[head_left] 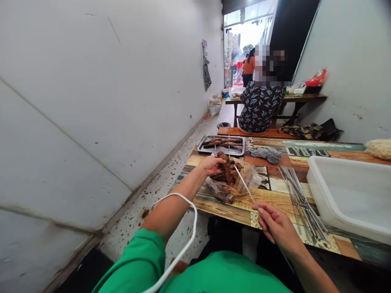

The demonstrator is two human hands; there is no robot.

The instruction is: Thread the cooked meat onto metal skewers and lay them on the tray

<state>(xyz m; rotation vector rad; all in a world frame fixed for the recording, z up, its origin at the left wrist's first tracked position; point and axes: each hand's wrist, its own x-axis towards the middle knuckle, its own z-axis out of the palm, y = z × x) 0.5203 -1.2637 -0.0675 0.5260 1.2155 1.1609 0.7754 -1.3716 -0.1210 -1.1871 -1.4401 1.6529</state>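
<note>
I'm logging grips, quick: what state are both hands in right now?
Left hand: closed, pinching a piece of brown meat.
Right hand: closed, holding a metal skewer.

The bag (253, 178) is thin, clear plastic, crinkled and glossy; the meat (227, 173) in it looks moist, with a dull sheen. Beyond the bag, the tray (204, 151) is shiny metal and the cloth (265, 155) rough, matt, knitted-looking. Right of the bag, the skewers (302, 203) are smooth grey metal, the tub (360, 191) smooth white plastic. Under it, the table (276, 197) looks like smooth wood planks.
</note>
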